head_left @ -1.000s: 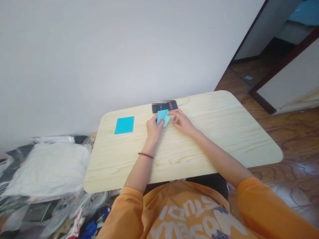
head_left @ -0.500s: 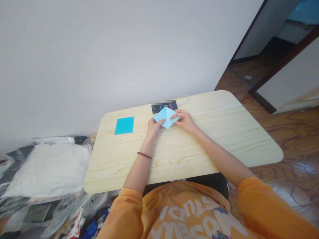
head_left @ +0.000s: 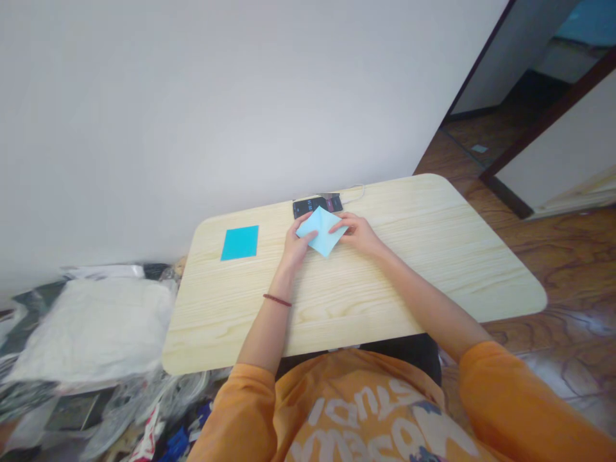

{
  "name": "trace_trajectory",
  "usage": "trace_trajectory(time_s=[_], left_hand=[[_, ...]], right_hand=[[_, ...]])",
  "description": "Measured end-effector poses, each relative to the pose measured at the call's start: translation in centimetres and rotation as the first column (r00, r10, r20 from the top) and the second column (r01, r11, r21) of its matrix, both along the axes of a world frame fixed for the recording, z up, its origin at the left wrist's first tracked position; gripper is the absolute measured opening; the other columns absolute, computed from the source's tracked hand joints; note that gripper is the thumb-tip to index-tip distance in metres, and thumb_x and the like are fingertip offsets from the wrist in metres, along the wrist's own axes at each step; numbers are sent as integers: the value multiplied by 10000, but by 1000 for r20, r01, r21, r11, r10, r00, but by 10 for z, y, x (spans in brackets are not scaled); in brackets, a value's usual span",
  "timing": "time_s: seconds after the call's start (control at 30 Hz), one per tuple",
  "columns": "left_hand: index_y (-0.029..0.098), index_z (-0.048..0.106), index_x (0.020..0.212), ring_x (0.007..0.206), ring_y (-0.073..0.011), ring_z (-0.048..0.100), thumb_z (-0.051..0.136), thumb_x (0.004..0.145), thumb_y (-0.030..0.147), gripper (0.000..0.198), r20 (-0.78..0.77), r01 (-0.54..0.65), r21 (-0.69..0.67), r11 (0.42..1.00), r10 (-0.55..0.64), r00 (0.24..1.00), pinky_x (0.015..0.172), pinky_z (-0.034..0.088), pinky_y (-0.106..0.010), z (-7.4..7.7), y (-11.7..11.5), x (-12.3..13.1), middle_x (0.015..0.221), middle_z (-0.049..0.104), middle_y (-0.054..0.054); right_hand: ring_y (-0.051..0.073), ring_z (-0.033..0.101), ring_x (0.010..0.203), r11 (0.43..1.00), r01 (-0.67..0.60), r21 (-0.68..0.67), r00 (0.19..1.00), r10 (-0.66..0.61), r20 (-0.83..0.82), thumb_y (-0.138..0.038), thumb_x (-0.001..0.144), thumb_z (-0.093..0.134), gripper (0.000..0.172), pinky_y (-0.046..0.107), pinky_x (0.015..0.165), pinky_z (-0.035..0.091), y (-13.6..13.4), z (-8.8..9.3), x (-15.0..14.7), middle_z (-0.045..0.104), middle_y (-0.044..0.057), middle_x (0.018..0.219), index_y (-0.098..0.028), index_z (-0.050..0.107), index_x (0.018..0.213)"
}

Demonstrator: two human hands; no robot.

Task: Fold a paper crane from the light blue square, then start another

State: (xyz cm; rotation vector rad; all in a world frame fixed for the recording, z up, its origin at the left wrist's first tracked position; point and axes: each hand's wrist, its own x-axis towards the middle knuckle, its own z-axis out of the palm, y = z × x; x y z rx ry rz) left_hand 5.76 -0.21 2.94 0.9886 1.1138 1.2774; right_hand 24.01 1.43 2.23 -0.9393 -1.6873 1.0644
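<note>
Between my hands is a light blue sheet of paper (head_left: 323, 228), turned like a diamond and marked by a crease down its middle. My left hand (head_left: 296, 242) grips its left corner, thumb on top and fingers behind. On the right corner, my right hand (head_left: 359, 232) pinches the paper, with fingertips over its face. The paper covers part of the far fingers. Just beyond it lies a dark phone (head_left: 315, 204) with a lit screen. A brighter blue square of paper (head_left: 240, 243) rests flat to the left.
The pale wooden table (head_left: 366, 295) has rounded corners and stands against a white wall (head_left: 231, 102). A white cable (head_left: 357, 192) runs from the phone. Bags and a white cushion-like bundle (head_left: 101, 321) lie at the left. A doorway opens at the right.
The paper's near corner has come down toward me, so the sheet looks flatter and longer. Both hands keep their hold in nearly the same places.
</note>
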Motion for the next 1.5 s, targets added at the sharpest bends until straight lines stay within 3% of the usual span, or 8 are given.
trace_trajectory(time_s=[0.23, 0.4, 0.5, 0.77, 0.87, 1.1, 1.27, 1.5], left_hand=[[253, 525, 1266, 822, -178, 606, 715, 592, 166, 706, -102, 92, 93, 991, -82, 991, 725, 509, -306, 6, -3, -3, 1068, 650, -48], [232, 605, 1164, 985, -220, 596, 702, 627, 184, 547, -91, 120, 86, 989, -113, 989, 807, 526, -346, 9, -5, 0, 1202, 604, -60], [210, 651, 1074, 1048, -232, 585, 700, 625, 195, 452, 10, 139, 51, 989, -139, 990, 847, 527, -376, 10, -6, 3, 1270, 570, -63], [185, 703, 964, 962, -213, 635, 718, 666, 380, 356, 92, 59, 11, 998, -60, 994, 841, 514, -351, 12, -6, 8, 1035, 694, -74], [170, 713, 934, 961, -211, 635, 703, 679, 452, 381, 18, 24, 43, 999, -24, 1000, 840, 507, -339, 17, -9, 11, 1027, 699, -88], [134, 712, 842, 838, -205, 661, 811, 554, 311, 353, -231, -82, 154, 985, 117, 966, 829, 498, -337, 17, -14, 17, 907, 718, -100], [132, 701, 739, 711, -181, 651, 773, 602, 328, 251, -207, -113, 128, 985, 138, 969, 736, 507, -317, 14, -13, 18, 777, 715, -71], [153, 615, 754, 652, -123, 632, 812, 526, 280, 328, -85, -174, 106, 979, 183, 979, 670, 497, -253, 11, -13, 22, 740, 687, -24]], right_hand=[[236, 575, 1052, 998, 17, 54, 999, -19, 46, -261, 639, 751, 218, 351, 854, 487, 2, -1, 3, 601, 79, 1127, -243, 756, 856], [218, 600, 991, 993, 8, -117, 995, -19, -94, -307, 556, 799, 223, 309, 771, 506, -1, 10, 1, 640, 60, 1069, -221, 752, 756], [177, 627, 821, 967, 29, -253, 979, -79, -189, -336, 543, 808, 233, 287, 696, 504, -2, 14, -1, 683, 33, 917, -203, 734, 720], [114, 613, 657, 860, 51, -509, 861, -296, -413, -348, 448, 853, 380, 259, 652, 526, 0, 15, -5, 659, -19, 695, -184, 595, 673], [110, 615, 651, 850, 43, -525, 834, -320, -450, -345, 419, 863, 427, 261, 659, 539, 0, 17, -6, 648, -33, 678, -191, 559, 676], [102, 610, 643, 851, 55, -522, 834, -327, -445, -358, 422, 862, 439, 244, 633, 535, -2, 16, -7, 638, -37, 673, -185, 547, 674], [99, 607, 632, 853, 65, -517, 847, -321, -424, -373, 442, 850, 443, 245, 634, 536, -2, 16, -8, 642, -38, 681, -192, 524, 679], [101, 611, 623, 864, 86, -497, 853, -322, -412, -355, 450, 840, 480, 253, 647, 530, -4, 17, -8, 645, -53, 671, -215, 494, 752]])
